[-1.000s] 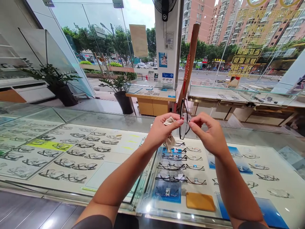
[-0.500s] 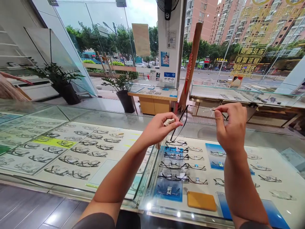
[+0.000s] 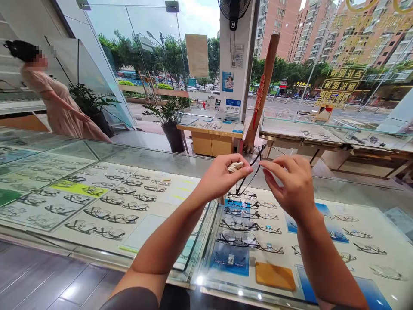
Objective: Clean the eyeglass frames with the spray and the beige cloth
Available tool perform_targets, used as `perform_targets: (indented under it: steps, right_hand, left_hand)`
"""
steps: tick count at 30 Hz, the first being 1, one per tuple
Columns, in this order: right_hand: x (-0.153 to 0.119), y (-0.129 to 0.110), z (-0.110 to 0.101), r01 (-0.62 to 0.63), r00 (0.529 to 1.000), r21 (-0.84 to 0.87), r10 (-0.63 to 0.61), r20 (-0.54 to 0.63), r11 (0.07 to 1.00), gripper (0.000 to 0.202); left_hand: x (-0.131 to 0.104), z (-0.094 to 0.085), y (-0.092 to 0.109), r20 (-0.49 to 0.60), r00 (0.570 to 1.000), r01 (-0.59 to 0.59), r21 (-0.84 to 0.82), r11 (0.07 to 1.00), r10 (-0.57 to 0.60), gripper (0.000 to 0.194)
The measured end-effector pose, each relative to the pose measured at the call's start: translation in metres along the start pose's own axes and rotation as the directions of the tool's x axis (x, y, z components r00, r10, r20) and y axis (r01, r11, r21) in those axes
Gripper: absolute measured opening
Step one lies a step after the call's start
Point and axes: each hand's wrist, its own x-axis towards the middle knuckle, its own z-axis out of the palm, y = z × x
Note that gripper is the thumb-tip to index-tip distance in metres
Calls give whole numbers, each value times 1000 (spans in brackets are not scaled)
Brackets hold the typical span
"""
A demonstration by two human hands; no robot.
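Note:
My left hand (image 3: 222, 176) is closed on a dark pair of eyeglasses (image 3: 254, 172), pinched between thumb and forefinger above the counter. A crumpled off-white cloth (image 3: 235, 167) is tucked into the same hand. At the right side of the eyeglasses, the fingertips of my right hand (image 3: 292, 183) are closed against the frame; the exact spot they grip is hard to make out. Below both hands, several eyeglasses (image 3: 237, 224) lie in rows inside the glass display case (image 3: 206, 258).
A mustard-yellow case (image 3: 275, 276) lies near the front edge. More eyeglasses (image 3: 111, 215) fill the left display case. Across the floor stand a potted plant (image 3: 172, 133), a wooden cabinet (image 3: 211, 142) and a slanted wooden post (image 3: 263, 86). A person in a dress (image 3: 61, 103) is at left.
My right hand has moved left, from well out to the side to right beside the eyeglasses. My left hand keeps its hold. The person at left has come further into view.

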Motion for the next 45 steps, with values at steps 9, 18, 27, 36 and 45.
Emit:
perform_targets:
  steps: [9,18,27,36,45]
  right_hand:
    - [2,0,-2,-40,991,-18,42,126,999,16]
    - [-1,12,-4,-40,990,-8,41,132,999,13]
    - [-4,17,-6,-75,956,-88,97,276,993,4]
    - [-2,7,-8,-262,933,253,178,311,931,30]
    - [-4,-8,2,-323,930,420,201,309,848,34]
  left_hand:
    - [2,2,-2,7,1000,18,-13,1000,-17,34]
    - [8,4,-10,-154,986,33,-167,985,-59,37]
    - [17,7,-29,-388,906,-7,-413,911,-169,41]
    - [11,21,-19,-242,968,-10,-282,959,-61,38]
    - [5,28,-12,-141,985,-126,-198,972,99,25]
